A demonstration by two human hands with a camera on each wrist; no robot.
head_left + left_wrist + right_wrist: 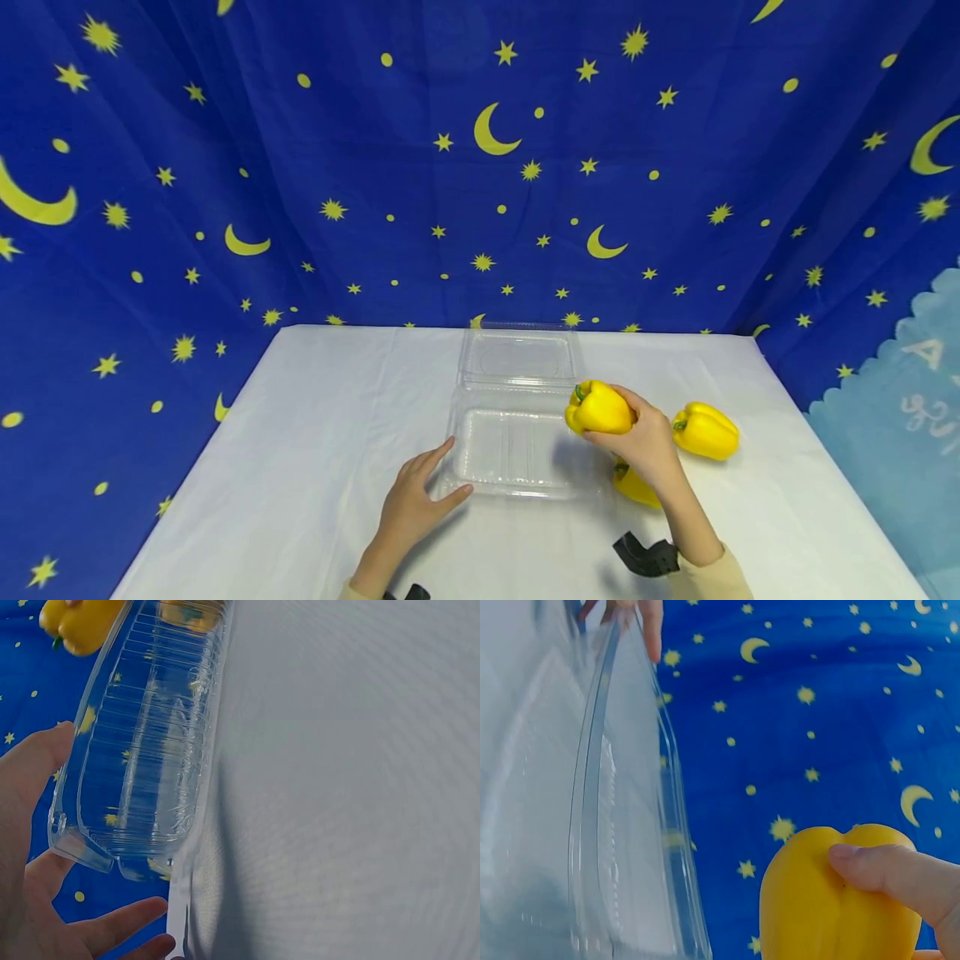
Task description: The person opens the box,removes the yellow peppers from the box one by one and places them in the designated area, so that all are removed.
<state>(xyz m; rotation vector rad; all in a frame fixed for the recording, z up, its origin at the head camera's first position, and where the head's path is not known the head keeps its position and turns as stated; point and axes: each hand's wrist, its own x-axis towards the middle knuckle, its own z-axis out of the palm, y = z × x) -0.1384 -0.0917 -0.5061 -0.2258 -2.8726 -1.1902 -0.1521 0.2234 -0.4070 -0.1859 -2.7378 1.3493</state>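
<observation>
My right hand (647, 437) grips a yellow bell pepper (600, 408) over the right edge of a clear plastic clamshell container (517, 493). In the right wrist view the thumb lies along the side of that pepper (817, 900). At the container's left front corner, my left hand (416, 497) is spread with straight fingers; its thumb and fingertips are right at the rim (71, 772). The container stands with its lid (517, 358) folded back toward the curtain. A second yellow bell pepper (636, 486) lies partly hidden under my right hand, and a third yellow bell pepper (706, 431) lies to its right.
A white cloth covers the table (300, 467). Behind it and at the sides hangs a blue curtain (420, 183) with yellow moons and stars. A light blue cloth (900, 433) with white lettering hangs at the right. A black strap (647, 557) is at my right wrist.
</observation>
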